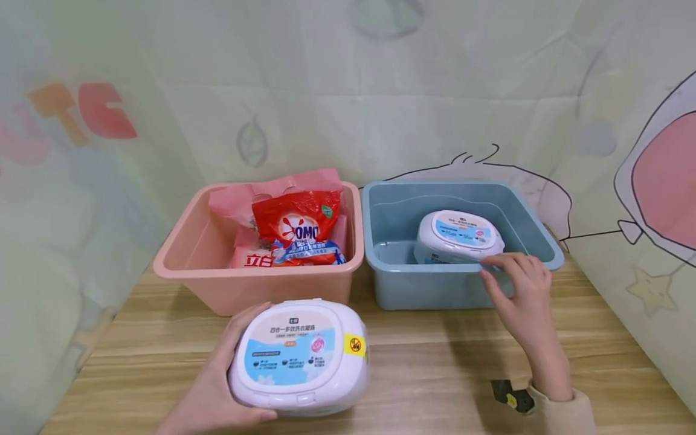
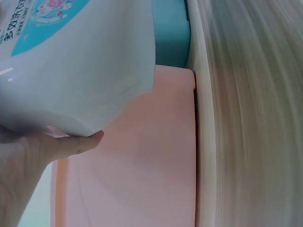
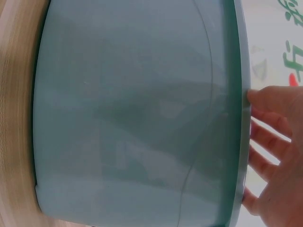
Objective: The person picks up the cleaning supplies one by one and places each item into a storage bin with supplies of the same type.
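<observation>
My left hand (image 1: 212,380) grips a white laundry pod box (image 1: 299,359) by its left side, above the table in front of the pink basin (image 1: 261,290). The box's lid is closed, with a pink and blue label facing up. In the left wrist view the thumb lies along the box's lower side. A second, similar laundry pod box (image 1: 462,232) sits in the blue basin (image 1: 429,290). My right hand (image 1: 527,296) is at that basin's front rim, fingers spread and loosely bent beside the box. The rim hides the fingertips in the right wrist view.
The pink basin holds a red OMO detergent bag (image 1: 299,223) and pink packages (image 1: 239,208). Both basins stand side by side on the wooden table (image 1: 424,374). A printed cloth (image 1: 310,121) hangs behind them and along the sides.
</observation>
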Available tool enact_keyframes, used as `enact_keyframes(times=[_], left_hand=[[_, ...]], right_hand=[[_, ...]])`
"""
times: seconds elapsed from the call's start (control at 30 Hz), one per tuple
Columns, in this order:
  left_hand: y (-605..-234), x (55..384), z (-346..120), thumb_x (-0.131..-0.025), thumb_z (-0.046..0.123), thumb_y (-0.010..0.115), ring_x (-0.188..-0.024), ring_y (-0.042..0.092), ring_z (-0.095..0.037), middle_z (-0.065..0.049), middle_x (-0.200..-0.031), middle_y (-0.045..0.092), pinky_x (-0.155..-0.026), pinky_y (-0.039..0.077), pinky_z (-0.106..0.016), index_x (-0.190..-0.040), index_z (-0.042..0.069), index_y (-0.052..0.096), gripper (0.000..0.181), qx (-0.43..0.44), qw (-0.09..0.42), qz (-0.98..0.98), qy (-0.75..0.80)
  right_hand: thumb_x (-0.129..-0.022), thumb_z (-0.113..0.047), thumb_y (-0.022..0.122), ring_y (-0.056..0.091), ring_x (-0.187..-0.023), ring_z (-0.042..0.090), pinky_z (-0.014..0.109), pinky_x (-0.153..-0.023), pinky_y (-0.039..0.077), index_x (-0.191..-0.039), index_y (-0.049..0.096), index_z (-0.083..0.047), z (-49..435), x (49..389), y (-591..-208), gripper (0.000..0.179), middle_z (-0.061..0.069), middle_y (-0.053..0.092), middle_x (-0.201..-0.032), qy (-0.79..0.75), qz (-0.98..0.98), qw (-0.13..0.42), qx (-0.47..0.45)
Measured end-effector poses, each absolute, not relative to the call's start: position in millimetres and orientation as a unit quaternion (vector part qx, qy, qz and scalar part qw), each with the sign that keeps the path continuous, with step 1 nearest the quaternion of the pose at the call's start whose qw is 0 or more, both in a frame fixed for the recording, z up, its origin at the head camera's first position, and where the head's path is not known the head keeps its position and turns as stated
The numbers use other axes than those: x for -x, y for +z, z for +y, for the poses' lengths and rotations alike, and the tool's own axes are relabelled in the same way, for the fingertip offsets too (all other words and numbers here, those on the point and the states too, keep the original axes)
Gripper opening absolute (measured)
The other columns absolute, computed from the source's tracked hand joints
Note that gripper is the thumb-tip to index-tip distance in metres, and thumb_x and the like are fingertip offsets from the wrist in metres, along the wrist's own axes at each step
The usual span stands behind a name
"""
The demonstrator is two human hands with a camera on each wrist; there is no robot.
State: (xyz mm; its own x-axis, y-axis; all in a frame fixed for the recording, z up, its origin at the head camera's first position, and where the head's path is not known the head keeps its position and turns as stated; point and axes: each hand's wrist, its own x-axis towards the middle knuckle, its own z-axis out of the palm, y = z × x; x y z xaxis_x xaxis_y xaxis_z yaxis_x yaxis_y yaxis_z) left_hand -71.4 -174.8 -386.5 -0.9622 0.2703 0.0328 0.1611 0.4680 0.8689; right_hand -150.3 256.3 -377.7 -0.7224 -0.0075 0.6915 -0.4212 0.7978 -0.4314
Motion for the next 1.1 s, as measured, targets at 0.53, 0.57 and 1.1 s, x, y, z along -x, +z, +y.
enact_keyframes(times=[0.53, 0.57, 1.1], left_hand=[[-386.2, 75.6, -167.3, -0.062, 0.024, 0.089, -0.126, 0.034, 0.003, 0.012, -0.151, 0.027, -0.095, 0.044, -0.015, -0.151, 0.033, 0.017, 0.115, -0.181, 0.009, 0.845, 0.504], [-385.9, 75.7, -166.4, -0.062, 0.024, 0.089, -0.126, 0.034, 0.003, 0.012, -0.151, 0.027, -0.096, 0.044, -0.015, -0.151, 0.034, 0.017, 0.115, -0.179, 0.008, 0.845, 0.504], [-389.6, 84.3, -161.7, -0.055, 0.018, 0.092, -0.128, 0.036, -0.003, 0.007, -0.149, 0.031, -0.098, 0.041, -0.014, -0.151, 0.027, 0.022, 0.119, -0.213, -0.014, 0.825, 0.524]], right_hand=[[-0.080, 0.004, 0.072, 0.046, -0.101, 0.031, 0.053, -0.092, 0.024, -0.099, 0.067, -0.001, 255.0, 151.4, -377.8, 0.021, 0.016, 0.063, -0.100, 0.290, -0.879, 0.355, -0.128], [-0.080, 0.004, 0.072, 0.046, -0.100, 0.031, 0.053, -0.092, 0.024, -0.099, 0.067, -0.001, 255.1, 151.4, -378.0, 0.020, 0.016, 0.063, -0.100, 0.291, -0.879, 0.356, -0.129], [-0.079, 0.004, 0.072, 0.046, -0.099, 0.032, 0.053, -0.091, 0.024, -0.098, 0.066, 0.000, 255.8, 151.5, -380.9, 0.020, 0.017, 0.062, -0.099, 0.287, -0.878, 0.362, -0.126]])
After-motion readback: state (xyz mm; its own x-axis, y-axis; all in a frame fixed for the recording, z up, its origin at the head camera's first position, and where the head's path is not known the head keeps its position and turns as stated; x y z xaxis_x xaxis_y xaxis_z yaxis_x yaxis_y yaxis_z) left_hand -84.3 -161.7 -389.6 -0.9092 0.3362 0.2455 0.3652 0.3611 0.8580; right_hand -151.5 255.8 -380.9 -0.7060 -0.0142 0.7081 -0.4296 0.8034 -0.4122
